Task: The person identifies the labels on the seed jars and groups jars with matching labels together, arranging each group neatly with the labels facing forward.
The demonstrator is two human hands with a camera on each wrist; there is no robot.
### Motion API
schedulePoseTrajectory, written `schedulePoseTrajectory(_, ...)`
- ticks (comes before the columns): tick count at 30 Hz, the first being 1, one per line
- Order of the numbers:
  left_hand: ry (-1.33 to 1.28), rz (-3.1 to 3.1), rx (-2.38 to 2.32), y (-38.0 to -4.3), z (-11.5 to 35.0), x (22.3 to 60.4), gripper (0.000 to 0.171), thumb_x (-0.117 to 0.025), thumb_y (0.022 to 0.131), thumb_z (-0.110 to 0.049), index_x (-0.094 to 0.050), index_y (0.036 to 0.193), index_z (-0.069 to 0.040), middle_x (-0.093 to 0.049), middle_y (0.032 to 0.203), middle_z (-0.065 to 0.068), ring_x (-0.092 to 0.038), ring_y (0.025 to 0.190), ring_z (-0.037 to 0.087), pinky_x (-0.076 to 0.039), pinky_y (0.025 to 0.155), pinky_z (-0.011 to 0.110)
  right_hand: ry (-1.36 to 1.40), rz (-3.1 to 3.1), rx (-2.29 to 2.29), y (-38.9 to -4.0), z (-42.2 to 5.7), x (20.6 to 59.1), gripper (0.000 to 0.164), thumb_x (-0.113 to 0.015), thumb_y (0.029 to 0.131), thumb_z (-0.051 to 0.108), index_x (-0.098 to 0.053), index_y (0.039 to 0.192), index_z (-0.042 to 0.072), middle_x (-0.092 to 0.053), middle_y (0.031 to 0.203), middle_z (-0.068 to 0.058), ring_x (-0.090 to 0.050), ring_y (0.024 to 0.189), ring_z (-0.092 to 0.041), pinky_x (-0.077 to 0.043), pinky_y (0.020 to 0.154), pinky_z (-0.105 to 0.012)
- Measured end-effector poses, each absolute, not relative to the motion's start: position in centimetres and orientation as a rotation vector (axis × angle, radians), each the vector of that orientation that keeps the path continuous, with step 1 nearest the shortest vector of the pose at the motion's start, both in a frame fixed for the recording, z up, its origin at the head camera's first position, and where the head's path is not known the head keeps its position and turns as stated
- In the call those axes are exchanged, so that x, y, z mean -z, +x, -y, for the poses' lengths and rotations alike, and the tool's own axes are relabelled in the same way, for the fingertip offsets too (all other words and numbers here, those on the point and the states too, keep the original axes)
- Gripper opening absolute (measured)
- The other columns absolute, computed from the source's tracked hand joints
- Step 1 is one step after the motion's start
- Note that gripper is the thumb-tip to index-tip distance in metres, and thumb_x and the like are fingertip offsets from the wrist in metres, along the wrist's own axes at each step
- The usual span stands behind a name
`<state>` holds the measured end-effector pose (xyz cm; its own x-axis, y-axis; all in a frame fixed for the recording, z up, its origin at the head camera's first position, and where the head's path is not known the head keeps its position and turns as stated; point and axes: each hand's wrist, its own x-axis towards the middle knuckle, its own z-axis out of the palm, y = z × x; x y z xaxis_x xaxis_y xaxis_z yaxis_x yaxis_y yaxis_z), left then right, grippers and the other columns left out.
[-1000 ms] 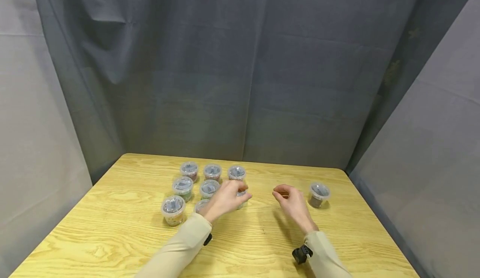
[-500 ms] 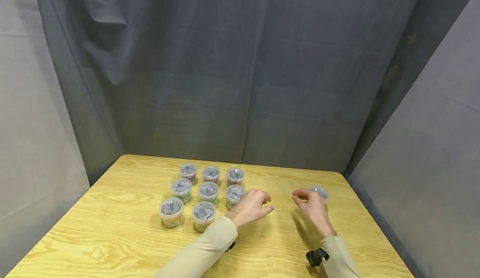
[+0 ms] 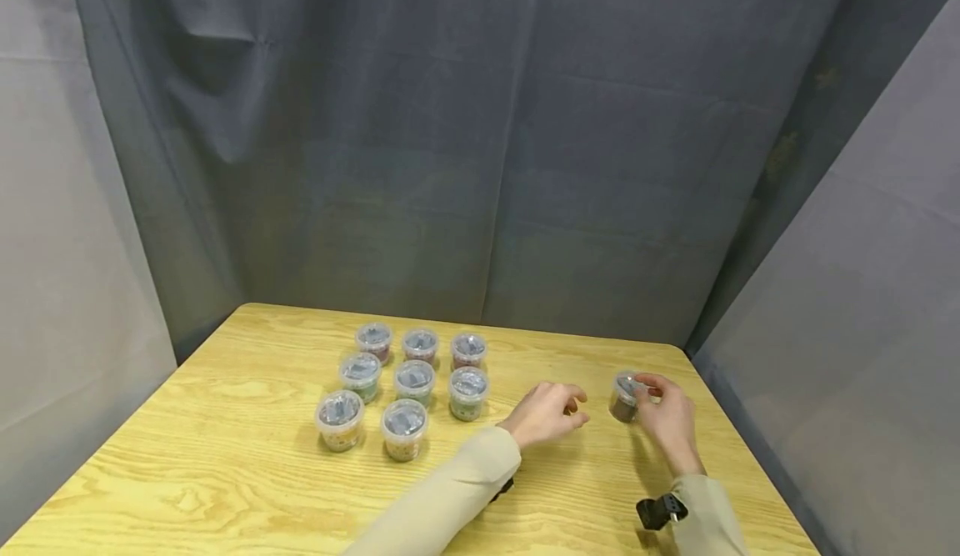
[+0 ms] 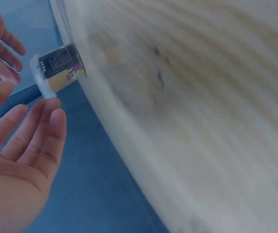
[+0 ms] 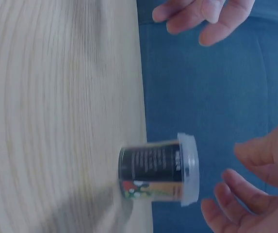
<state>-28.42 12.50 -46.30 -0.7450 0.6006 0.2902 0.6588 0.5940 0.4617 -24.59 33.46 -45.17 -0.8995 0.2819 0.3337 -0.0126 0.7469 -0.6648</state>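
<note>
A small clear tub [image 3: 622,404] with a pale lid [image 5: 189,170] stands upright on the right part of the table. It has a dark label with a colourful picture. My right hand [image 3: 670,424] is just right of this tub, overlapping its lid edge in the head view. The right wrist view has a gap between those bent fingers [image 5: 233,206] and the lid. Left of the tub, my left hand [image 3: 546,414] hovers above the table, fingers loosely bent and holding nothing. In the left wrist view its palm [image 4: 17,187] faces the tub [image 4: 61,70].
Several similar lidded tubs [image 3: 414,381] stand in rows on the left half of the wooden table [image 3: 225,439]. Nearest in that group are two tubs with yellowish contents, one being the front tub [image 3: 405,431]. A dark curtain [image 3: 405,164] hangs behind the table.
Both hands have moved right. The left hand has come away from the grouped tubs, uncovering them, and the right hand has passed over to the far side of the lone tub.
</note>
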Motion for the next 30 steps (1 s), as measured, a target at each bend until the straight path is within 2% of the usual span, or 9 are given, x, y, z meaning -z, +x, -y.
schedulePoseTrajectory(7,-1.109,2.763,0.84,-28.3,-15.1,48.0,0.044,-0.064,0.095,-0.031,-0.056,0.137,-0.022,-0.07,0.117,-0.002,-0.066,0.094,0.002,-0.052,0.073,0.015,-0.292,2.532,-0.999,-24.6,-34.9,45.9,0.034,-0.049,0.099,0.007,-0.059,0.13,0.0,-0.048,0.139,-0.029,-0.046,0.125,-0.047,-0.038,0.101,-0.063)
schedulePoseTrajectory(11,-1.131,2.814,0.77,-28.2,-16.5,48.5,0.058,-0.063,0.096,-0.033,-0.041,0.149,-0.024,-0.058,0.138,-0.002,-0.06,0.118,0.009,-0.054,0.09,0.023,-0.254,2.647,-1.03,-24.9,-35.4,45.9,0.039,-0.044,0.101,0.009,-0.05,0.138,-0.002,-0.04,0.145,-0.032,-0.038,0.132,-0.05,-0.038,0.104,-0.064)
schedulePoseTrajectory(14,-1.138,2.849,0.729,-28.0,-17.1,48.5,0.066,-0.062,0.096,-0.032,-0.03,0.154,-0.025,-0.05,0.146,0.0,-0.055,0.126,0.014,-0.053,0.096,0.028,-0.209,2.717,-1.101,-25.3,-35.5,46.1,0.042,-0.041,0.104,0.012,-0.042,0.143,-0.003,-0.034,0.149,-0.033,-0.031,0.137,-0.051,-0.034,0.108,-0.065)
schedulePoseTrajectory(17,-1.138,2.869,0.693,-27.9,-17.4,48.5,0.068,-0.06,0.098,-0.031,-0.024,0.156,-0.026,-0.048,0.147,0.002,-0.056,0.125,0.015,-0.054,0.094,0.029,-0.178,2.742,-1.177,-25.6,-35.6,46.3,0.044,-0.04,0.104,0.014,-0.039,0.145,-0.003,-0.03,0.152,-0.033,-0.025,0.141,-0.051,-0.029,0.111,-0.066)
schedulePoseTrajectory(20,-1.131,2.868,0.662,-27.9,-17.7,48.7,0.068,-0.058,0.099,-0.028,-0.022,0.156,-0.028,-0.046,0.148,0.005,-0.058,0.124,0.017,-0.055,0.091,0.03,-0.158,2.736,-1.204,-25.7,-35.6,46.7,0.043,-0.041,0.104,0.015,-0.042,0.143,-0.003,-0.033,0.151,-0.032,-0.026,0.14,-0.051,-0.028,0.112,-0.065)
schedulePoseTrajectory(24,-1.135,2.86,0.614,-27.8,-17.9,48.9,0.067,-0.055,0.1,-0.022,-0.02,0.157,-0.03,-0.042,0.152,0.008,-0.059,0.122,0.02,-0.057,0.087,0.03,-0.141,2.714,-1.186,-25.7,-35.4,47.1,0.038,-0.045,0.104,0.014,-0.052,0.136,-0.004,-0.042,0.146,-0.031,-0.036,0.136,-0.05,-0.035,0.108,-0.063)
schedulePoseTrajectory(28,-1.148,2.872,0.615,-27.8,-17.9,49.1,0.069,-0.053,0.101,-0.019,-0.016,0.158,-0.03,-0.036,0.156,0.006,-0.064,0.108,0.015,-0.055,0.071,0.022,-0.128,2.709,-1.18,-25.7,-35.1,47.2,0.037,-0.048,0.103,0.019,-0.057,0.133,-0.002,-0.049,0.141,-0.03,-0.046,0.13,-0.048,-0.045,0.102,-0.059)
schedulePoseTrajectory(30,-1.148,2.873,0.635,-27.8,-17.8,49.1,0.069,-0.053,0.101,-0.018,-0.016,0.158,-0.029,-0.035,0.156,0.003,-0.063,0.106,0.013,-0.053,0.07,0.02,-0.114,2.715,-1.184,-25.7,-35.1,47.2,0.039,-0.051,0.103,0.025,-0.057,0.133,0.0,-0.05,0.141,-0.028,-0.048,0.128,-0.047,-0.048,0.1,-0.057)
